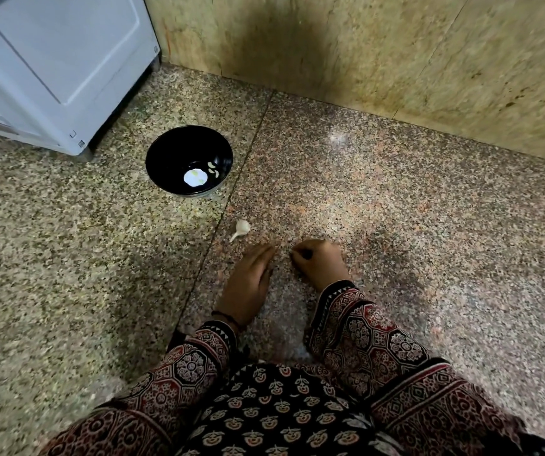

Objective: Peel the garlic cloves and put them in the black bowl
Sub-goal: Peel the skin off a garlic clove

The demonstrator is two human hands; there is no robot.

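Speckled granite floor (pixel 412 209), seen from above by a seated person. Unpeeled garlic (pixel 241 228), white with a short stalk, lies on the floor in the middle, just right of a floor joint (pixel 218 222). Black bowl (pixel 166 159) sits on the floor to the far left of it, apart from it. Peeled cloves (pixel 213 170) lie inside at the bowl's right side, next to a white round patch (pixel 195 178) on its bottom.

Near the garlic, not touching it: left hand (pixel 248 284) is down on the floor, fingers fairly straight and relaxed, gripping nothing. Right hand (pixel 320 261) is just right of it, fingers curled inward; motion blur, so cannot tell whether it pinches anything. Dark thread band (pixel 228 319) on the left wrist. Patterned red-and-black sleeves (pixel 363 340) cover both arms.

White appliance (pixel 51 60) stands far left. Yellowish stone wall (pixel 396 44) runs along the far side, with a dark stain in it.
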